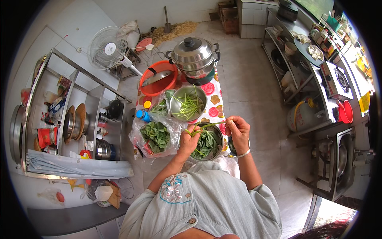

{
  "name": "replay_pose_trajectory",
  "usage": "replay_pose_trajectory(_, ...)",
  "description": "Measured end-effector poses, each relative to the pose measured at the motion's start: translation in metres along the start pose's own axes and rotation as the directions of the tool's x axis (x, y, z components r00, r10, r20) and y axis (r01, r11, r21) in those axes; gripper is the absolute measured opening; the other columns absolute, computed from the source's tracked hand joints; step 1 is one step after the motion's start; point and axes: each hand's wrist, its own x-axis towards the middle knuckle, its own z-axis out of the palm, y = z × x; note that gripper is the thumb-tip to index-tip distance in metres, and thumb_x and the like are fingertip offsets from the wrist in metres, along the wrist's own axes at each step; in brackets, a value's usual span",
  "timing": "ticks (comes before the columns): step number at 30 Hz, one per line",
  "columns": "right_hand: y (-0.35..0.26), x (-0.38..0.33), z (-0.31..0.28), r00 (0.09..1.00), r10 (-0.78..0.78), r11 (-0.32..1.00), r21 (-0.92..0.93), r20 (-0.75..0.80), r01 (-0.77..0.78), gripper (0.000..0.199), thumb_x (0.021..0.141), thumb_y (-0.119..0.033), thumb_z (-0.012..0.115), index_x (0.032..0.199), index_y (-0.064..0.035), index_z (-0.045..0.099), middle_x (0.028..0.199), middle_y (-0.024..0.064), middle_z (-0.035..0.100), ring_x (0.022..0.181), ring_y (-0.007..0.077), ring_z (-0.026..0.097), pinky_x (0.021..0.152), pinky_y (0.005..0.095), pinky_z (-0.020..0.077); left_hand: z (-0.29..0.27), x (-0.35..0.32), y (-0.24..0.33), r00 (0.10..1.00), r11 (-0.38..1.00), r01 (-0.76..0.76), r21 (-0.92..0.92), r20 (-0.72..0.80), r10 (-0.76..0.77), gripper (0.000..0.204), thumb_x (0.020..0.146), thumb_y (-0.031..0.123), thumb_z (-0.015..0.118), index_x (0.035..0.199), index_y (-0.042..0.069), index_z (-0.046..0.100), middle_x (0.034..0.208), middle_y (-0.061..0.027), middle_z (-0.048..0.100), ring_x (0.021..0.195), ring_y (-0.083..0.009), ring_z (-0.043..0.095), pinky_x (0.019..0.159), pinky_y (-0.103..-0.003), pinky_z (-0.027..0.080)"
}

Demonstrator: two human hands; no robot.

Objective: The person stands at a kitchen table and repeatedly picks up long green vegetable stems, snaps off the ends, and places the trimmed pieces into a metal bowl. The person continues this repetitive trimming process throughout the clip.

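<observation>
One green stem (213,124) stretched between left grip (190,139) and right grip (239,134).

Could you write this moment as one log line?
left hand: holds green stems | right hand: pinches stem end | near: leaf bowl | beyond: stem bowl

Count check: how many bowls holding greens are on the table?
2: the stem bowl, in front of the lidded pot; the leaf bowl, nearer the camera, partly covered by the left hand.

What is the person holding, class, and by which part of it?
A green stalk: the left hand grips it near its left end, and the right hand pinches its right end.
</observation>
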Motion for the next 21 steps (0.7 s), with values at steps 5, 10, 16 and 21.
replay_pose_trajectory(5,0.026,0.005,-0.02,0.974,0.218,0.93,0.315,-0.056,-0.19,0.011,0.087,-0.012,0.056,0.089,-0.001,0.057,0.068,0.0039,0.056,0.047,0.0082,0.048,0.042,0.0196,0.0376,-0.002,-0.003,0.014,0.985,0.94,0.119,-0.319,0.156,-0.072,0.013,0.08,0.004,0.052,0.091,0.0,0.057,0.08,-0.0041,0.061,0.068,-0.0058,0.051,0.062,-0.02,0.043)
replay_pose_trajectory(10,0.05,0.005,-0.027,0.926,0.377,0.781,0.532,0.014,-0.326,0.009,0.088,-0.012,0.054,0.084,-0.0031,0.055,0.068,0.0039,0.056,0.048,0.0075,0.044,0.041,0.0195,0.0353,0.0,-0.006,0.024,0.974,0.913,0.135,-0.385,0.219,-0.051,0.015,0.081,0.003,0.053,0.096,0.0,0.057,0.083,-0.0042,0.06,0.07,-0.0067,0.05,0.063,-0.02,0.042)
replay_pose_trajectory(16,0.068,-0.004,-0.019,0.836,0.533,0.603,0.632,0.134,-0.486,0.008,0.088,-0.012,0.053,0.085,-0.0044,0.053,0.067,0.0022,0.053,0.047,0.0066,0.041,0.041,0.0192,0.0333,-0.002,-0.006,0.031,0.942,0.939,0.028,-0.344,0.323,0.09,0.012,0.084,0.005,0.054,0.094,-0.001,0.058,0.082,-0.0051,0.059,0.072,-0.0085,0.052,0.065,-0.021,0.042)
replay_pose_trajectory(21,0.063,-0.003,-0.015,0.895,0.446,0.785,0.493,-0.028,-0.375,0.013,0.088,-0.018,0.055,0.086,-0.0049,0.053,0.068,0.0022,0.054,0.05,0.0069,0.045,0.042,0.0185,0.035,-0.006,-0.005,0.036,0.94,0.976,0.005,-0.216,0.334,0.069,0.01,0.083,0.006,0.057,0.089,-0.002,0.06,0.078,-0.0049,0.06,0.069,-0.0086,0.054,0.063,-0.022,0.044)
